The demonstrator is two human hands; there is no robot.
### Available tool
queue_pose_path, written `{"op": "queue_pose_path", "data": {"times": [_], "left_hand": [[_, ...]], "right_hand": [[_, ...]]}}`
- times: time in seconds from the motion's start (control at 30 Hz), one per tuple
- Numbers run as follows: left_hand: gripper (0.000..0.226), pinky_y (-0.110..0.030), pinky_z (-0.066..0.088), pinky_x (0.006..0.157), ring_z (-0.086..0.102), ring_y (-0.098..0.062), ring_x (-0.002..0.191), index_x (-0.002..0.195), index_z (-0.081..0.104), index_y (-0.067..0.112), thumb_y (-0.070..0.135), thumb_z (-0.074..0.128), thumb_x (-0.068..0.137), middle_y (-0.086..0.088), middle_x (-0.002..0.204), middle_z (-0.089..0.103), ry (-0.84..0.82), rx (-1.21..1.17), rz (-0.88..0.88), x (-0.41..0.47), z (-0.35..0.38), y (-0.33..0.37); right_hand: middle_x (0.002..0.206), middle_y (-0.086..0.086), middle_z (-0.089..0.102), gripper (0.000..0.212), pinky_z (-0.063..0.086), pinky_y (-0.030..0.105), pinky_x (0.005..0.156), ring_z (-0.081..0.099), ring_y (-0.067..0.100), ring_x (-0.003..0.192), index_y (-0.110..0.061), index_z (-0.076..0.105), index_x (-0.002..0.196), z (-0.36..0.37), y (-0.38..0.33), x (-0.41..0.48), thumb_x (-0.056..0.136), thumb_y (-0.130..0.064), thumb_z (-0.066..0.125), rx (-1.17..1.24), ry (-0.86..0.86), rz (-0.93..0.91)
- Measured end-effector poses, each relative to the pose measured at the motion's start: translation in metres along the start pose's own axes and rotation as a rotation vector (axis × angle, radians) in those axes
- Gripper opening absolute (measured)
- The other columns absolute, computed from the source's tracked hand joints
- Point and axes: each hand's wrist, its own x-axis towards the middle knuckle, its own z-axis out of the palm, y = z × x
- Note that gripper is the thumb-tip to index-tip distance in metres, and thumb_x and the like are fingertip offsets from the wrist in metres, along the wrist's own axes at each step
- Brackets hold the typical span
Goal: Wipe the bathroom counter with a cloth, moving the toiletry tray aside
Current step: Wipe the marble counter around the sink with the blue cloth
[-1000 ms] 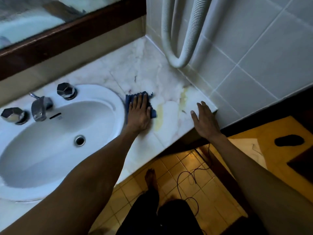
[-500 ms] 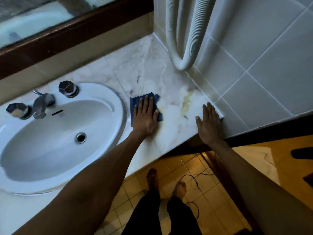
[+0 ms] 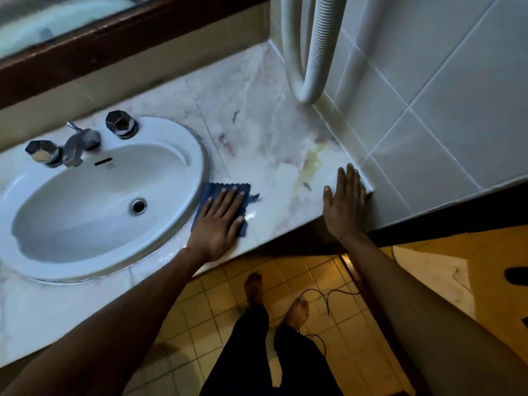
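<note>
Spanning most of the view, a pale marble counter [image 3: 271, 144] with a yellowish stain toward its right end, running from the left edge to the tiled wall [image 3: 445, 115] on the right. Set into its left half, a white oval sink [image 3: 94, 201] with a metal drain [image 3: 138, 206] near the middle of the bowl. Behind both, along the far edge, a dark wooden mirror frame [image 3: 120, 44]. Hanging down the right wall at the far corner, a looped white ribbed hose [image 3: 310, 52], its bend just above the counter. Below the near edge, yellow floor tiles [image 3: 217, 304], two bare feet and dark trouser legs, plus a thin black cable [image 3: 324, 298] trailing on the floor.

Sitting on the far rim of the sink, a chrome tap [image 3: 78, 147] between two faceted knobs, left knob [image 3: 43, 152] and right knob [image 3: 121, 124].

Lying flat on the counter, just right of the sink rim and near the front edge, a blue cloth [image 3: 213, 191] with a wavy far edge. Pressing down on it, the left hand [image 3: 220, 224], palm flat, fingers spread forward, gripping nothing, simply bearing on the fabric. Resting at the counter's right end, beside the wall corner, the right hand [image 3: 344, 204], also flat and open-palmed, empty, fingers together pointing far. Well apart, the two hands, with bare marble and the stain between them.
</note>
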Motion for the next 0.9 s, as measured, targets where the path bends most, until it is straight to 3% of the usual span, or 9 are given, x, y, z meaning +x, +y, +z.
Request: {"op": "queue_pose_path", "data": {"times": [0.1, 0.17, 0.3, 0.43, 0.6, 0.8, 0.9], "left_hand": [[0.061, -0.046, 0.003, 0.125, -0.002, -0.019, 0.155, 0.16, 0.008, 0.024, 0.044, 0.02, 0.104, 0.001, 0.168, 0.003, 0.091, -0.069, -0.275, 0.057, -0.002, 0.024], [0.062, -0.047, 0.0, 0.125, -0.004, -0.022, 0.155, 0.16, 0.006, 0.02, 0.043, 0.019, 0.105, -0.003, 0.168, 0.002, 0.121, -0.109, -0.359, 0.087, 0.002, 0.06], [0.061, -0.046, 0.002, 0.125, -0.008, -0.019, 0.155, 0.161, 0.006, 0.021, 0.044, 0.019, 0.106, 0.001, 0.169, 0.002, 0.094, -0.13, -0.178, 0.07, 0.017, 0.113], [0.059, -0.044, 0.008, 0.125, -0.007, -0.013, 0.155, 0.16, 0.005, 0.028, 0.046, 0.023, 0.107, 0.008, 0.168, 0.001, 0.038, -0.042, 0.078, 0.0, 0.018, 0.073], [0.06, -0.044, 0.009, 0.125, -0.004, -0.013, 0.155, 0.159, 0.006, 0.033, 0.051, 0.015, 0.104, 0.01, 0.167, 0.0, 0.012, -0.014, -0.038, -0.006, 0.0, -0.002], [0.061, -0.046, -0.002, 0.125, -0.006, -0.021, 0.155, 0.161, 0.005, 0.023, 0.043, 0.019, 0.105, -0.001, 0.169, 0.002, 0.094, -0.135, -0.375, 0.057, 0.007, 0.044], [0.061, -0.045, 0.001, 0.125, -0.004, -0.02, 0.155, 0.161, 0.008, 0.022, 0.043, 0.022, 0.105, 0.001, 0.168, 0.004, 0.103, -0.103, -0.243, 0.034, 0.017, 0.075]], "right_hand": [[0.164, 0.014, 0.017, 0.061, 0.018, 0.044, 0.121, 0.016, 0.028, 0.151, -0.007, 0.023, 0.154, 0.003, 0.002, 0.0, 0.104, -0.039, 0.032, -0.009, 0.003, -0.011], [0.164, 0.014, 0.015, 0.062, 0.017, 0.044, 0.122, 0.015, 0.028, 0.152, -0.007, 0.021, 0.155, 0.004, 0.006, 0.002, 0.104, -0.04, 0.032, -0.018, -0.01, -0.021], [0.165, 0.014, 0.014, 0.067, 0.016, 0.044, 0.122, 0.014, 0.028, 0.152, -0.007, 0.019, 0.156, -0.001, 0.011, 0.002, 0.102, -0.045, 0.029, -0.032, -0.042, -0.065], [0.164, 0.014, 0.016, 0.067, 0.018, 0.046, 0.121, 0.016, 0.028, 0.152, -0.007, 0.021, 0.155, -0.003, 0.011, 0.0, 0.101, -0.046, 0.028, -0.032, -0.035, -0.067], [0.165, 0.014, 0.014, 0.066, 0.015, 0.045, 0.121, 0.014, 0.028, 0.152, -0.007, 0.02, 0.156, -0.003, 0.01, -0.001, 0.102, -0.044, 0.028, -0.032, -0.049, -0.062], [0.165, 0.014, 0.013, 0.064, 0.012, 0.043, 0.121, 0.012, 0.028, 0.152, -0.007, 0.019, 0.156, -0.002, 0.011, 0.0, 0.103, -0.042, 0.031, -0.045, -0.058, -0.063], [0.165, 0.014, 0.014, 0.064, 0.014, 0.043, 0.121, 0.014, 0.028, 0.152, -0.007, 0.02, 0.155, -0.003, 0.01, 0.0, 0.103, -0.042, 0.031, -0.038, -0.049, -0.066]]}}
